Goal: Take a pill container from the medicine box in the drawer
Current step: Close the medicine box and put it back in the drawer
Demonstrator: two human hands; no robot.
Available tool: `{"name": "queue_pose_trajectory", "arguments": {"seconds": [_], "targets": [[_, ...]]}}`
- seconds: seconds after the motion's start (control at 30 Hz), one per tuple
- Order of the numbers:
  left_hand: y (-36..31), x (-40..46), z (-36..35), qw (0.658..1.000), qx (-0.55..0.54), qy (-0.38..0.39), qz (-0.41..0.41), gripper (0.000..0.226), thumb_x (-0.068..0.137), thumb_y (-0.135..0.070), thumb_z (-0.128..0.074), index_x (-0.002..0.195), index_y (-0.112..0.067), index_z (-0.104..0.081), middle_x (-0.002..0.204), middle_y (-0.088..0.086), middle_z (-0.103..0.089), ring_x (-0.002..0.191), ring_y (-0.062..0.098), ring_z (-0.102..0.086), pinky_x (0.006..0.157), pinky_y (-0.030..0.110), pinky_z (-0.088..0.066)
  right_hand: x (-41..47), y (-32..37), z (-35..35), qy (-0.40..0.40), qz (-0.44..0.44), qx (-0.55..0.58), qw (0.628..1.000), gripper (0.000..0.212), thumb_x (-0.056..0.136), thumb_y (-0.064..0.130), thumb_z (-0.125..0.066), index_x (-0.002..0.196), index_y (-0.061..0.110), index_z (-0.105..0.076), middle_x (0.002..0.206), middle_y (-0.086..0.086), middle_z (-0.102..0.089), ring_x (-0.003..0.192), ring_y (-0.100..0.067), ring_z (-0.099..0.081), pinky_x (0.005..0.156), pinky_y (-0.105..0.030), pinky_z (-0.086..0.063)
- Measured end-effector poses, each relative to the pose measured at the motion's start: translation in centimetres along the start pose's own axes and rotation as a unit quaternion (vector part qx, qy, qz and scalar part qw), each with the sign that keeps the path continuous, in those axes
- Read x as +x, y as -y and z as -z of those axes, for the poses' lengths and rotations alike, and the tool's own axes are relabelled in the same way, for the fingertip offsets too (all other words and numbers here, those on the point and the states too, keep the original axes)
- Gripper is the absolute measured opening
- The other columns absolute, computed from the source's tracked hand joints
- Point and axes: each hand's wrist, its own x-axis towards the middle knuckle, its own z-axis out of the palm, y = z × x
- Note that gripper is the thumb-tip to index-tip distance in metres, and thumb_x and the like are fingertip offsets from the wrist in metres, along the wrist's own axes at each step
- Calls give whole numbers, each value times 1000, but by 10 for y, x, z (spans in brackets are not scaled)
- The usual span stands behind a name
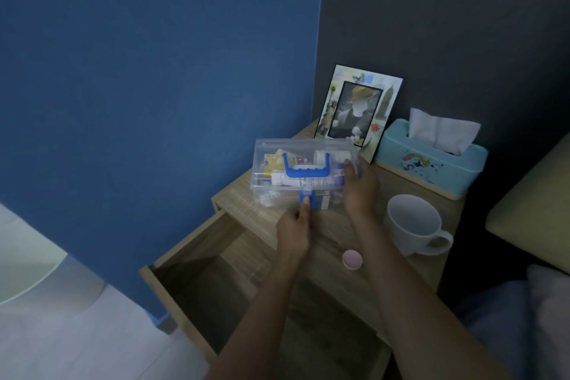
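Observation:
A clear plastic medicine box (271, 153) with a blue handle and a blue front latch (308, 199) rests on the left part of the wooden nightstand top, its lid down. Packets and white pill containers (282, 178) show through the plastic. My left hand (294, 230) has its thumb pressed on the blue latch. My right hand (359, 187) grips the box's right end, fingers over the lid. The drawer (197, 259) below stands pulled out and looks dark inside.
On the nightstand stand a white mug (415, 225), a small pink round lid (352, 259), a light-blue tissue box (431, 160) and a photo frame (357, 108). A blue wall lies to the left, a bed edge at right, a white surface lower left.

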Motion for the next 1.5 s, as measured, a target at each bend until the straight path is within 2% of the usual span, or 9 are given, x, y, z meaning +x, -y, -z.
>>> {"name": "queue_pose_trajectory", "arguments": {"seconds": [0.3, 0.53, 0.83, 0.93, 1.03, 1.13, 1.2, 1.33, 1.5], "targets": [[-15, 8, -1, 997, -55, -41, -35, 34, 98, -27, -47, 79, -7, -67, 65, 1, -64, 59, 10, -58, 61, 22, -49, 2, -2, 1, 4, 22, 13, 1000, 17, 96, 20, -51, 106, 15, -63, 73, 17, -55, 61, 10, -50, 46, 3, -36], [-20, 25, -6, 994, 63, -87, -31, 48, 96, -43, -44, 76, -7, -69, 71, 6, -66, 71, 21, -63, 63, 28, -46, 5, -5, 3, 20, 24, -5, 1000, 24, 97, 24, -48, 111, 13, -63, 88, 3, -63, 65, 5, -54, 51, -9, -41], [-5, 27, -2, 993, -87, 72, 46, 56, 98, -47, -33, 83, -6, -68, 67, 7, -63, 65, 16, -58, 71, 30, -47, 4, -4, 5, 24, 40, -7, 999, 24, 97, 22, -47, 112, 13, -64, 83, 8, -61, 68, 9, -52, 51, 2, -39], [-15, 25, 7, 992, -20, 113, 42, 56, 98, -52, -23, 80, -17, -62, 73, 5, -63, 67, 16, -59, 69, 32, -47, 3, -5, 5, 25, 22, -6, 999, 24, 97, 24, -47, 114, 16, -63, 84, 9, -61, 69, 7, -54, 53, -6, -41], [-34, 29, 23, 979, 192, -30, -62, 68, 92, -65, -18, 75, -17, -63, 72, 1, -63, 67, 14, -59, 62, 28, -40, 4, -3, 4, 36, 5, 3, 999, 20, 96, 25, -49, 110, 19, -62, 80, 14, -59, 75, -6, -62, 58, -18, -44], [-54, 44, 48, 947, 172, -208, -172, 48, 93, -58, -34, 68, -22, -56, 65, -4, -59, 60, 9, -55, 52, 26, -37, 12, 0, 6, 26, -17, 14, 999, 12, 92, 23, -55, 100, 22, -63, 86, 3, -67, 84, -21, -66, 69, -33, -55], [-56, 61, 62, 936, 147, -243, -206, 35, 94, -46, -46, 89, -16, -62, 90, 3, -66, 87, 18, -60, 72, 31, -46, 17, 1, 7, 16, -42, 8, 999, 24, 90, 31, -57, 111, 18, -63, 107, -5, -69, 89, -20, -65, 77, -39, -56], [-45, 93, 72, 974, 116, -174, -86, 55, 93, -40, -53, 132, -2, -48, 136, 15, -53, 128, 28, -47, 101, 31, -35, 35, 11, 6, 16, -70, -27, 997, 54, 87, 48, -55, 129, 14, -53, 127, -9, -62, 105, -24, -61, 86, -35, -49], [-46, 106, 70, 995, -65, -18, 79, 52, 95, -46, -46, 121, -3, -60, 128, 16, -60, 114, 33, -58, 95, 38, -44, 60, 29, 2, 141, -240, -1, 961, 47, 90, 46, -55, 113, 5, -61, 112, -16, -68, 88, -30, -68, 83, -40, -55]]}}
